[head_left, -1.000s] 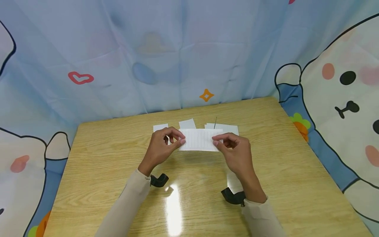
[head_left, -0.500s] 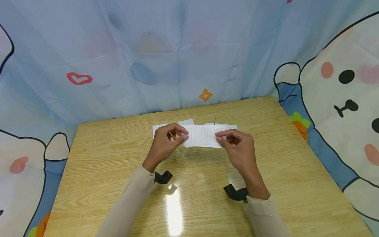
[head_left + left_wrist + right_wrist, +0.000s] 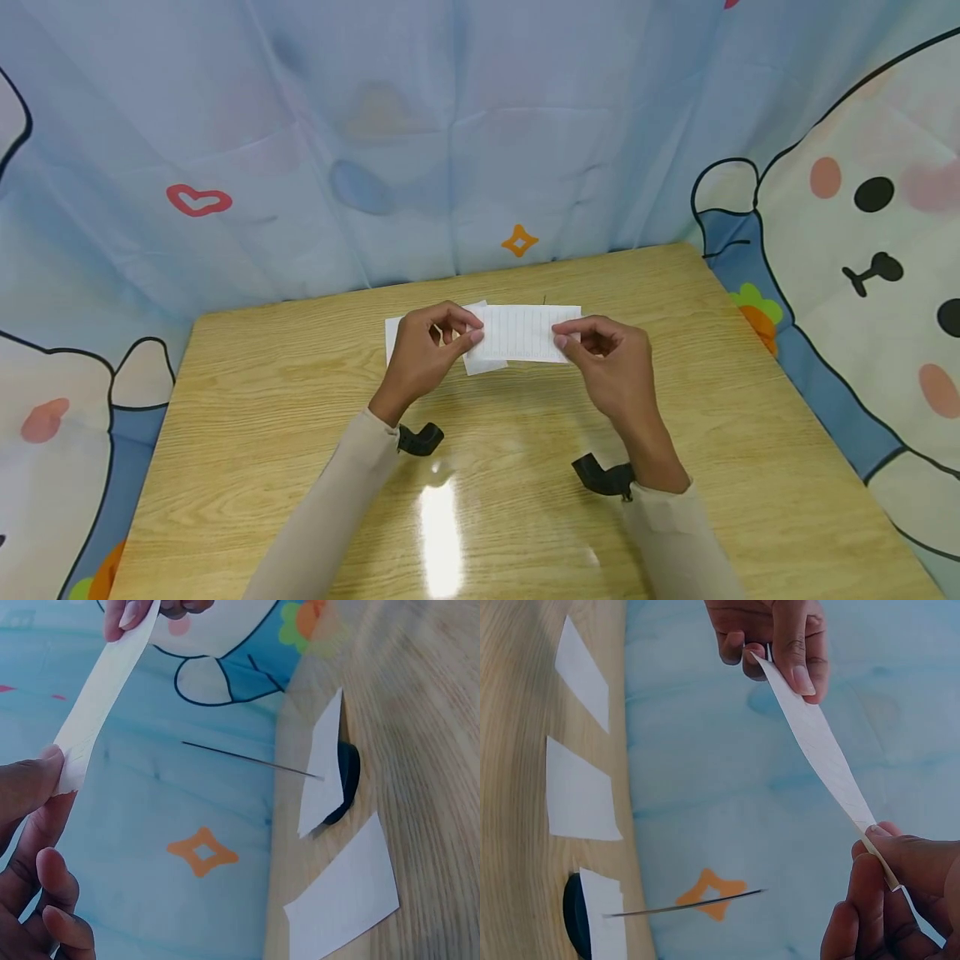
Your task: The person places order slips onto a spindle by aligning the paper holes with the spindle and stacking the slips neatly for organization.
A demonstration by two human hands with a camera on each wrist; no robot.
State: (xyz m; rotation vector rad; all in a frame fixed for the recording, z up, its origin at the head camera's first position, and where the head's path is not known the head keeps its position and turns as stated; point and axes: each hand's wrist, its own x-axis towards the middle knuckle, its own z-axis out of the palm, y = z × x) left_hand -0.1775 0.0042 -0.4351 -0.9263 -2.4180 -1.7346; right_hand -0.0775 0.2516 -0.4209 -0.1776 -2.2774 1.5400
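Observation:
A white lined paper slip [image 3: 521, 333] is stretched level between both hands above the table. My left hand [image 3: 427, 346] pinches its left end between thumb and fingers. At the other end, my right hand [image 3: 615, 362] pinches it the same way. Beyond the slip, a paper spike [image 3: 251, 760] with a thin metal needle stands on a dark round base [image 3: 351, 784]. One sheet of white paper [image 3: 604, 930] sits on that base, with the needle rising through it. In the head view the held slip hides nearly all of the spike.
Two more loose white papers lie left of the spike on the wooden table [image 3: 300, 433]: a nearer piece [image 3: 581, 796] and a farther piece [image 3: 585, 675]. A printed cloth curtain [image 3: 405, 150] hangs along the table's back edge.
Both hands have carried the slip away from me and slightly right. It now covers most of the spike and its paper in the head view. The grip at each end stays the same.

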